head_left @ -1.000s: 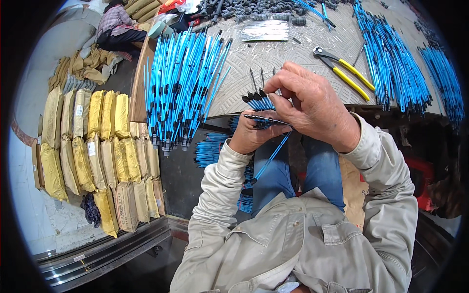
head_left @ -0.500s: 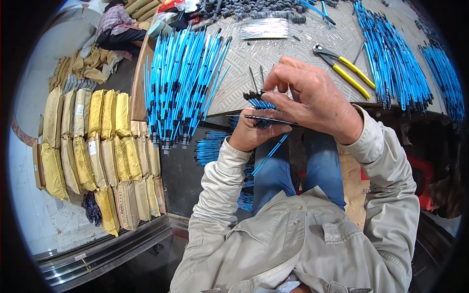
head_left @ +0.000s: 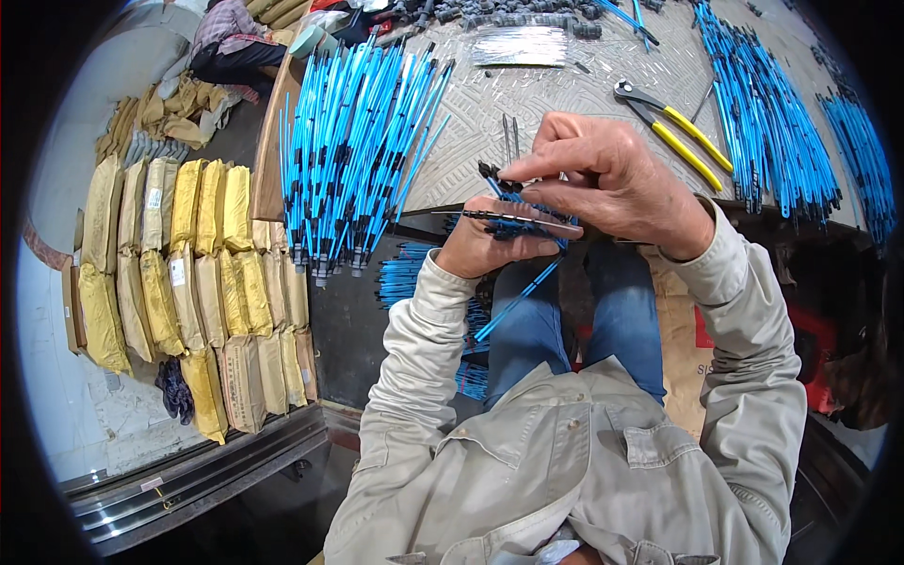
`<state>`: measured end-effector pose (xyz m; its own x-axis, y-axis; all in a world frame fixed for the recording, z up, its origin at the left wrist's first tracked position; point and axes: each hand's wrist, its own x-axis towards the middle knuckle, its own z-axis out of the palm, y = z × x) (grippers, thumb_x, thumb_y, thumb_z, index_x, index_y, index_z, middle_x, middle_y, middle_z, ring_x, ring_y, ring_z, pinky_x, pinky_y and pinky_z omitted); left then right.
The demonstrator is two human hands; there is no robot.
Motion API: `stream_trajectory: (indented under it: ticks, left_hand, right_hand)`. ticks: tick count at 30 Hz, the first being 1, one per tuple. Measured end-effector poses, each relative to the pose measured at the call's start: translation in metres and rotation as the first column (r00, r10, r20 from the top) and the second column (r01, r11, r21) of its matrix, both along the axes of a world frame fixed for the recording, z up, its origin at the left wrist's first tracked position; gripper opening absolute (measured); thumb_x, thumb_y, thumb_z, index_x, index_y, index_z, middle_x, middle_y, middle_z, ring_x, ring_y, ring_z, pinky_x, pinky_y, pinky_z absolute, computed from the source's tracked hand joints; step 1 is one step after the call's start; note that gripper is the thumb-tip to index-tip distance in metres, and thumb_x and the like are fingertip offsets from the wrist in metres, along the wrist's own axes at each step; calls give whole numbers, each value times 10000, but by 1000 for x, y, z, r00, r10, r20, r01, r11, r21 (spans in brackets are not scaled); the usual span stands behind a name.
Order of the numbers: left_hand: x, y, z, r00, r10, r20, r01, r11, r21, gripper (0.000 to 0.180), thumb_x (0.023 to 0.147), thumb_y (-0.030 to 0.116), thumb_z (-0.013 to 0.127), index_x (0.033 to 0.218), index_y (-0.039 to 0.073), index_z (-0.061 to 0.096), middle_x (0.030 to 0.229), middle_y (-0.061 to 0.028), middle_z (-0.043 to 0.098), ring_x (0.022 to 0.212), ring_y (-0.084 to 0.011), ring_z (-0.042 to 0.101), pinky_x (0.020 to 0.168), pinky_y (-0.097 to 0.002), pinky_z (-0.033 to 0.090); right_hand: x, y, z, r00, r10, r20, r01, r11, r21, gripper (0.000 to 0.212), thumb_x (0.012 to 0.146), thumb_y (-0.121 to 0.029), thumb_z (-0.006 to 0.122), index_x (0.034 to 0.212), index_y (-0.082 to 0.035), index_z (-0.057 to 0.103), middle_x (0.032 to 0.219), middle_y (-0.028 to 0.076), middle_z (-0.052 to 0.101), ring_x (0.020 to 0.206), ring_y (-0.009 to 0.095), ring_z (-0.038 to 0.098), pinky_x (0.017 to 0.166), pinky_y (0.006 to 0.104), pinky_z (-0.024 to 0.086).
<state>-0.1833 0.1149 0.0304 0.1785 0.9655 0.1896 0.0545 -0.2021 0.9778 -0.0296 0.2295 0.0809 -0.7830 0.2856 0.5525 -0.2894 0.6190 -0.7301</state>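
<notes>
My left hand (head_left: 476, 247) is closed round a small bunch of thin blue rods with black ends (head_left: 516, 309); their lower part hangs over my lap. Across that hand lies a thin strip lined with black pieces (head_left: 523, 222), its ends sticking out on both sides. My right hand (head_left: 612, 179) is bent over the bunch, thumb and forefinger pinched at the black ends; the exact piece between the fingertips is hidden. Two slim dark metal points (head_left: 510, 137) stand up just beyond the fingers, at the table's near edge.
A large pile of blue rods (head_left: 353, 151) overhangs the table (head_left: 461, 122) at left; another pile (head_left: 772, 132) lies at right. Yellow-handled pliers (head_left: 633, 94) and a packet of clear thin strips (head_left: 520, 47) rest between. Wrapped packages (head_left: 202, 292) stand at left, near another person (head_left: 231, 42).
My right hand has moved slightly right and down, fingers now lower on the bunch. The strip across my left hand has tilted and shows more of its length.
</notes>
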Motion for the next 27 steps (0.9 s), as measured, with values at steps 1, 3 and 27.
stream_trajectory:
  ticks: [1,3,27]
  left_hand:
    - [0,0,-1,999,-3,49,6,999,-50,227,739,71,726,961,34,698,926,-64,688,926,-147,612,803,-282,505]
    - [-1,0,-4,999,-1,40,3,999,-36,228,737,72,728,960,33,698,922,-63,688,918,-146,614,800,-281,505]
    - [0,-10,-11,996,52,72,-51,999,-15,231,739,32,730,967,49,695,901,-28,687,854,-105,615,793,-260,496]
  right_hand:
    - [0,1,-2,1000,5,-22,-4,1000,12,191,741,-47,703,929,-29,674,674,19,494,600,105,448,527,242,332]
    - [-1,1,-4,999,11,-42,-10,1000,24,198,738,-41,705,933,-29,676,671,20,496,603,109,454,530,245,338]
    - [-6,-16,2,988,-133,84,132,991,12,144,776,-52,654,918,-30,650,728,18,509,599,75,432,493,225,326]
